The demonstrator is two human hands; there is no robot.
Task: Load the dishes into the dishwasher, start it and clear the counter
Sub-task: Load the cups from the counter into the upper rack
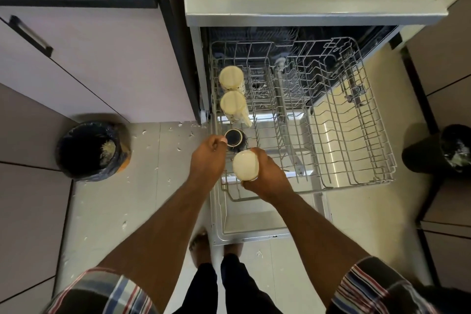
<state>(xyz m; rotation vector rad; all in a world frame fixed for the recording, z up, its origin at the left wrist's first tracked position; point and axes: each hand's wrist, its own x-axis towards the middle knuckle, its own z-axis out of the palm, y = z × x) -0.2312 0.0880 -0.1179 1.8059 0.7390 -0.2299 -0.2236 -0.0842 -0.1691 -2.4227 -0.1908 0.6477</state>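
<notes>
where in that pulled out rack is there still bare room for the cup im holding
The rack's left column is crowded: two cream mugs, then a dark cup touched by the left hand. Free: the near-left corner under the cream cup in the right hand, and the whole middle and right tine rows.

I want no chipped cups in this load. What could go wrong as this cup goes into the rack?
1. The right hand holds a cream cup upside down right beside the dark cup the left hand touches; they could knock.
2. Two cream mugs already fill that left row, so space looks tight.
</notes>
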